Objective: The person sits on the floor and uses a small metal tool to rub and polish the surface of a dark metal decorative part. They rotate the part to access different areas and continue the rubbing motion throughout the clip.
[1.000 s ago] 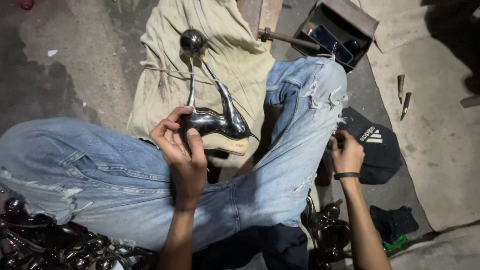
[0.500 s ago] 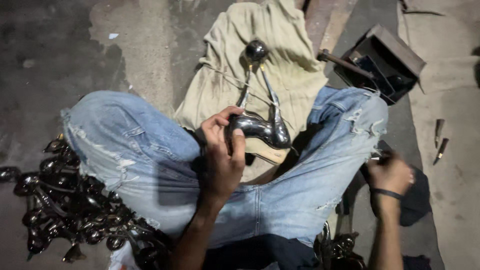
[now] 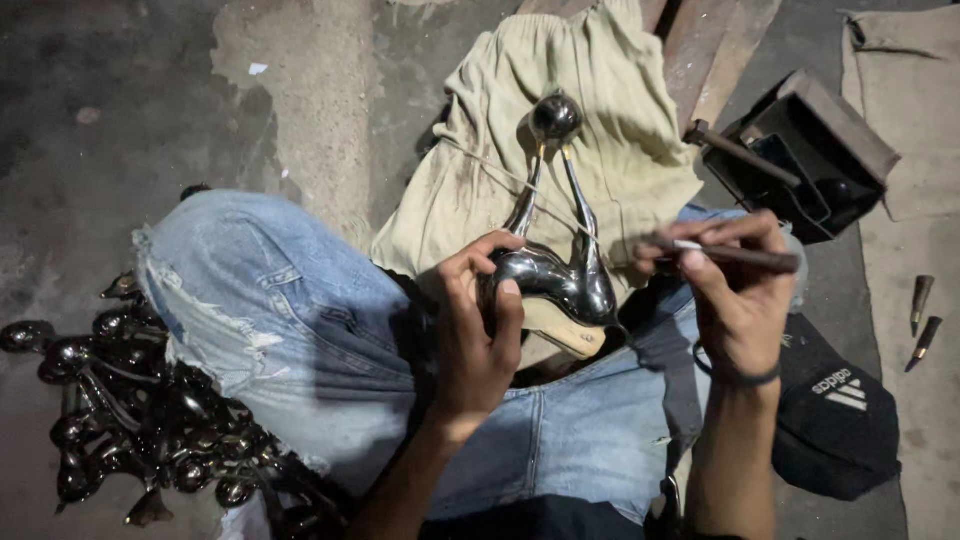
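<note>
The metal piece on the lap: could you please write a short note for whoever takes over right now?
Left hand: grips the shiny metal piece, pressed on a wooden block over the lap.
Right hand: holds a thin dark tool level, its tip near the piece; contact cannot be told.
Around: beige cloth under the piece's ball end, pile of similar dark pieces on the floor at left, open box with a hammer at right.
Done: piece seated, tool in hand.
Left: working the piece.

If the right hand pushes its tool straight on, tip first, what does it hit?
Probably the shiny metal piece gripped by the left hand; the right hand aims the tool leftward at it, though depth is unclear.
</note>
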{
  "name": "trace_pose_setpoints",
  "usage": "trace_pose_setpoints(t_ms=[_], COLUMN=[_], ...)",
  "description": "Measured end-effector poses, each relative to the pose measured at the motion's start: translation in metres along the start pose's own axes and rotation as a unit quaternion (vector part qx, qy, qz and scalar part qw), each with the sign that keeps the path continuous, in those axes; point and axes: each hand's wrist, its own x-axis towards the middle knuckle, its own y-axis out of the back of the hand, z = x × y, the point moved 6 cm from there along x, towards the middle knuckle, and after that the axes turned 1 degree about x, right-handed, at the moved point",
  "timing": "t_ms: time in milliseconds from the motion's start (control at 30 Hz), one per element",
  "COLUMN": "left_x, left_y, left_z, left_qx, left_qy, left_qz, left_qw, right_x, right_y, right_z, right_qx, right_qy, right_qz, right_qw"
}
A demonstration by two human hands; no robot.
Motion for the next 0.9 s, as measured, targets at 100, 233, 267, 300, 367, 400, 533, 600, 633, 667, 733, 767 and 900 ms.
trace_pose_setpoints(t_ms=[100, 233, 267, 300, 367, 400, 533, 600, 633, 667, 733, 767, 900], left_x=[-0.002, -0.002, -0.002, -0.003, -0.003, -0.004, -0.004, -0.003, -0.003, -0.003, -0.003, -0.003, -0.003], left_y=[0.000, -0.001, -0.001, -0.001, -0.001, -0.001, -0.002, -0.004, -0.005, -0.004, -0.004, -0.004, -0.003], left_z=[-0.002, -0.005, -0.005, -0.005, -0.005, -0.005, -0.003, -0.005, -0.006, -0.007, -0.007, -0.008, -0.008], left_qx=[0.011, 0.019, 0.019, 0.020, 0.016, 0.013, 0.023, 0.018, 0.016, 0.015, 0.012, 0.016, 0.032], left_qy=[0.001, 0.000, -0.003, -0.006, -0.006, -0.001, -0.022, -0.013, -0.010, -0.012, -0.013, -0.007, -0.014], left_qz=[-0.002, -0.009, -0.009, -0.009, -0.012, -0.015, -0.010, -0.015, -0.017, -0.017, -0.018, -0.020, -0.021], left_qw=[1.000, 1.000, 1.000, 1.000, 1.000, 1.000, 0.999, 1.000, 1.000, 1.000, 1.000, 1.000, 0.999], right_x=[0.007, 0.009, 0.010, 0.010, 0.009, 0.009, 0.009, 0.009, 0.009, 0.009, 0.009, 0.008, 0.007], right_y=[-0.006, -0.011, -0.013, -0.013, -0.013, -0.015, -0.013, -0.009, -0.008, -0.007, -0.007, -0.008, -0.018], right_z=[0.007, 0.005, 0.004, 0.002, 0.001, -0.002, 0.003, 0.009, 0.010, 0.011, 0.014, 0.015, 0.009], right_qx=[-0.012, -0.043, -0.044, -0.060, -0.090, -0.090, -0.114, -0.141, -0.156, -0.171, -0.140, -0.124, -0.086], right_qy=[-0.021, -0.041, -0.044, -0.051, -0.065, -0.047, -0.038, -0.045, -0.038, -0.031, -0.044, -0.051, -0.043], right_qz=[-0.021, -0.023, -0.016, 0.001, 0.034, 0.031, 0.014, 0.007, 0.003, -0.001, -0.003, -0.004, -0.008], right_qw=[0.999, 0.998, 0.998, 0.997, 0.993, 0.994, 0.993, 0.989, 0.987, 0.985, 0.989, 0.991, 0.995])
